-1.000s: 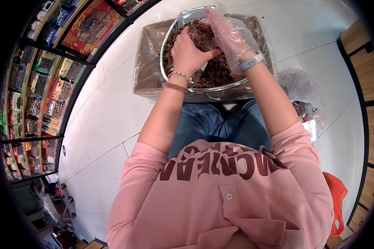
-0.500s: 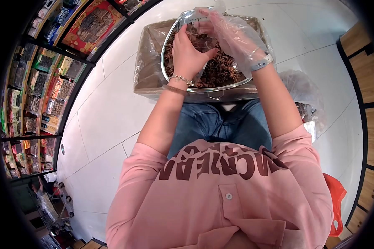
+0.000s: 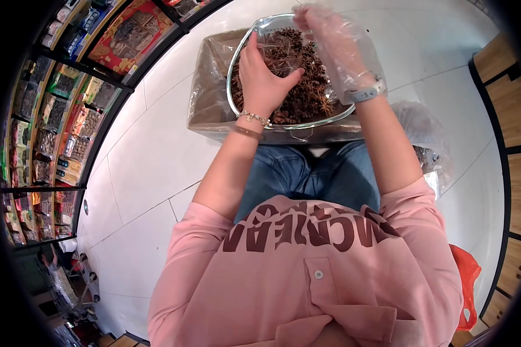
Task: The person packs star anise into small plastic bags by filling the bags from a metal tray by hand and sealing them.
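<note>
Dried star anise [image 3: 307,92] fills a metal-rimmed basin [image 3: 233,92], set in a box lined with clear plastic [image 3: 205,107]. My left hand [image 3: 263,81] curves over the star anise, thumb apart from the fingers, around what looks like a clear plastic bag [image 3: 281,58]. Part of that bag is hidden behind the hand. My right hand [image 3: 336,43], inside a loose clear plastic glove, is raised over the far right rim. Its fingers are bent, but glove and blur hide whether they hold anything.
A clear plastic bag [image 3: 417,127] with dark contents lies on the floor to the right. Nearer stands a red bag [image 3: 466,283]. Packed shelves [image 3: 52,115] line the left side, wooden cabinets [image 3: 509,98] the right. A small dark speck [image 3: 367,30] shows beyond the box.
My right hand has moved up and to the right, away from my left hand, uncovering more star anise. The left hand stays nearly in place. The small dark speck now shows past the box.
</note>
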Available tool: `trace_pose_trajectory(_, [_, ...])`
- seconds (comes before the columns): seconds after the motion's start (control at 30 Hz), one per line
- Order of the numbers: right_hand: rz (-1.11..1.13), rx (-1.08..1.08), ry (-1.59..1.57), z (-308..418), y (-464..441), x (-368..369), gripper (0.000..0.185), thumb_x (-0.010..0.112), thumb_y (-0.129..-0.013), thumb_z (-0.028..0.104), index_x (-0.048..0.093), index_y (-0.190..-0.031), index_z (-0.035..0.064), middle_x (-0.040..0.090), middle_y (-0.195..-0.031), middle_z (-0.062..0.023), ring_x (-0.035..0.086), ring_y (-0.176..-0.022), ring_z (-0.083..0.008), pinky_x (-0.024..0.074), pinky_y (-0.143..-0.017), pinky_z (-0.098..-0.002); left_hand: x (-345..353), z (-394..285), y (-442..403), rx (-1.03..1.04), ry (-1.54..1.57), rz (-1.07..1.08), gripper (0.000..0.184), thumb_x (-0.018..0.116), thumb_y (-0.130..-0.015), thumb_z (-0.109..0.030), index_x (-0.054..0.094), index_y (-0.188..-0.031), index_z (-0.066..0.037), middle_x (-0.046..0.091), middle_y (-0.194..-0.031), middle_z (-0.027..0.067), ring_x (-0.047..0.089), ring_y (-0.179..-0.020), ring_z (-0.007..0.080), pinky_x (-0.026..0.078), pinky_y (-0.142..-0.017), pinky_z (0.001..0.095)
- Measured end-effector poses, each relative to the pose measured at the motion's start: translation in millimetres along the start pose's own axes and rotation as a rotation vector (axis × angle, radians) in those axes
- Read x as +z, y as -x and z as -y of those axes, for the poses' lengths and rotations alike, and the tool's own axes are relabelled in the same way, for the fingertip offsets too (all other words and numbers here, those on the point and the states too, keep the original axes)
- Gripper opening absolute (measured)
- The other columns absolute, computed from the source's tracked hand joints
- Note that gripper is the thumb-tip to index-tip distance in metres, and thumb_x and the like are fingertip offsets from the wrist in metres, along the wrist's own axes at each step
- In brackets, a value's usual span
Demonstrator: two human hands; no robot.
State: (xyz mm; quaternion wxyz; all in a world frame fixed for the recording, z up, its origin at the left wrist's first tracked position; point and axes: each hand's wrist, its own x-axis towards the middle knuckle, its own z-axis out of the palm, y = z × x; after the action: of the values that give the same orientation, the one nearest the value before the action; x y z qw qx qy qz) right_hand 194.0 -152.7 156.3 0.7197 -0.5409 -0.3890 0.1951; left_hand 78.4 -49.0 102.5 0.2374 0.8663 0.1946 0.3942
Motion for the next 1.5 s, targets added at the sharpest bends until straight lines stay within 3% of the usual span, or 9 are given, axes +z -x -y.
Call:
trace_pose_trajectory(0.07, [0.116, 0.046, 0.307, 2.8, 2.5, -7.5, 0.030, 0.060, -0.089, 0.029, 0.064, -0.103, 0.0029, 0.062, -0.102, -0.0057, 0.058, -0.095, -0.0131, 0.0463, -0.081, -0.0272, -1.9, -2.9, -0.7, 0.001, 0.011, -0.017, 0.106, 0.085, -0.057, -0.033, 0.026, -0.138, 0.001, 0.046, -0.117, 0.0186, 0.046, -0.109, 0.0359, 0.038, -0.094, 0.0457])
trace_pose_trajectory(0.17, [0.303, -0.289, 0.966, 27.4, 16.4, -0.6, 0.038, 0.061, -0.078, 0.036, 0.066, -0.103, 0.0079, 0.066, -0.089, -0.0127, 0.064, -0.083, -0.0266, 0.0496, -0.076, -0.0338, -3.8, -3.9, -0.5, 0.234, -0.173, -0.105, 0.093, 0.082, -0.062, -0.028, 0.032, -0.136, 0.001, 0.047, -0.117, 0.0179, 0.048, -0.105, 0.0333, 0.042, -0.092, 0.0400])
trace_pose_trajectory(0.2, [0.392, -0.119, 1.071, 41.7, 20.9, 8.5, 0.037, 0.068, -0.081, 0.029, 0.063, -0.103, 0.0000, 0.063, -0.093, -0.0091, 0.057, -0.087, -0.0116, 0.0468, -0.076, -0.0263, -8.9, -12.6, -0.7, 0.191, -0.087, -0.089, 0.087, 0.079, -0.063, -0.023, 0.035, -0.135, 0.000, 0.048, -0.115, 0.0176, 0.049, -0.104, 0.0344, 0.041, -0.091, 0.0408])
trace_pose_trajectory(0.43, [0.524, 0.210, 0.611, 47.8, 23.0, 8.3, 0.040, 0.062, -0.082, 0.035, 0.063, -0.110, 0.0067, 0.065, -0.083, -0.0094, 0.060, -0.075, -0.0191, 0.0478, -0.070, -0.0306, -13.1, -14.1, 8.1, 0.161, -0.030, -0.063, 0.095, 0.081, -0.061, -0.022, 0.030, -0.139, 0.000, 0.050, -0.111, 0.0167, 0.051, -0.103, 0.0322, 0.042, -0.091, 0.0401])
trace_pose_trajectory(0.5, [0.462, 0.058, 0.452, 38.6, 20.5, -0.8, 0.037, 0.063, -0.085, 0.032, 0.062, -0.112, 0.0063, 0.062, -0.085, -0.0065, 0.054, -0.075, -0.0073, 0.0444, -0.065, -0.0242, -16.6, -15.3, 8.3, 0.118, 0.035, -0.048, 0.098, 0.082, -0.061, -0.023, 0.028, -0.140, 0.000, 0.050, -0.113, 0.0164, 0.051, -0.104, 0.0315, 0.042, -0.092, 0.0396])
trace_pose_trajectory(0.57, [0.369, 0.150, 0.169, 34.0, 15.8, -9.1, 0.037, 0.062, -0.087, 0.032, 0.062, -0.113, 0.0061, 0.063, -0.089, -0.0044, 0.054, -0.077, -0.0067, 0.0449, -0.068, -0.0240, -22.1, -16.1, 8.7, 0.073, 0.070, -0.033, 0.103, 0.085, -0.061, -0.028, 0.027, -0.141, -0.001, 0.048, -0.116, 0.0152, 0.050, -0.107, 0.0299, 0.041, -0.095, 0.0391])
trace_pose_trajectory(0.87, [0.428, 0.221, 0.605, 67.2, 6.2, -6.6, 0.035, 0.062, -0.089, 0.035, 0.066, -0.105, 0.0044, 0.065, -0.098, -0.0029, 0.058, -0.081, -0.0111, 0.0480, -0.074, -0.0269, -27.0, -21.8, 9.7, -0.046, 0.392, 0.028, 0.104, 0.087, -0.060, -0.031, 0.030, -0.141, -0.001, 0.047, -0.121, 0.0150, 0.051, -0.110, 0.0272, 0.042, -0.096, 0.0372])
trace_pose_trajectory(1.0, [0.565, 0.345, 0.932, 90.3, 6.4, 13.8, 0.043, 0.068, -0.082, 0.039, 0.066, -0.105, 0.0028, 0.067, -0.091, -0.0065, 0.059, -0.081, -0.0118, 0.0480, -0.073, -0.0275, -31.1, -30.7, 7.3, 0.074, 0.195, -0.037, 0.100, 0.086, -0.056, -0.027, 0.035, -0.138, 0.000, 0.051, -0.116, 0.0146, 0.052, -0.110, 0.0277, 0.043, -0.095, 0.0382])
trace_pose_trajectory(1.5, [0.559, 0.099, 0.933, 60.8, 24.5, 6.2, 0.029, 0.064, -0.081, 0.032, 0.066, -0.079, 0.0024, 0.062, -0.066, -0.0072, 0.060, -0.064, -0.0147, 0.0477, -0.061, -0.0305, -23.0, -30.2, 16.0, 0.158, 0.055, -0.068, 0.116, 0.086, -0.053, -0.029, 0.022, -0.145, -0.005, 0.049, -0.119, 0.0140, 0.049, -0.110, 0.0306, 0.040, -0.097, 0.0409])
